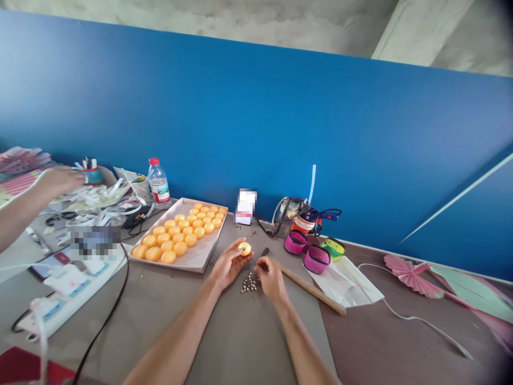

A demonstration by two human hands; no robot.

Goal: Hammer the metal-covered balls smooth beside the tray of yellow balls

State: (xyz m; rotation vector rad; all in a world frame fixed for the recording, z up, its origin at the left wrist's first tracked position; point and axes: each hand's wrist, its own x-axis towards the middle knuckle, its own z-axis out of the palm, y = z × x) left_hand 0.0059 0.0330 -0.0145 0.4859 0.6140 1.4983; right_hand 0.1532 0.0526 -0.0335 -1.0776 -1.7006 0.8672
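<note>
My left hand (228, 267) is closed round an orange ping-pong ball (244, 248), which shows a small dark spot on its near side. My right hand (272, 280) has its fingers pinched together just right of the ball; whatever may be between them is too small to make out. Below and between both hands lies a little pile of shiny metal pieces (249, 283) on the table. To the left, a shallow white box (196, 262) holds rows of similar orange balls (180, 248). Behind my right hand rests a tool with a long wooden handle (316, 291).
A phone (246, 206) leans on the blue partition (256, 117). Pink and green wristbands (316, 259) and white paper (356, 283) lie right. Left are a bottle (159, 184), a power strip (86, 283) with cables, and another person's hand (62, 181) over white strips.
</note>
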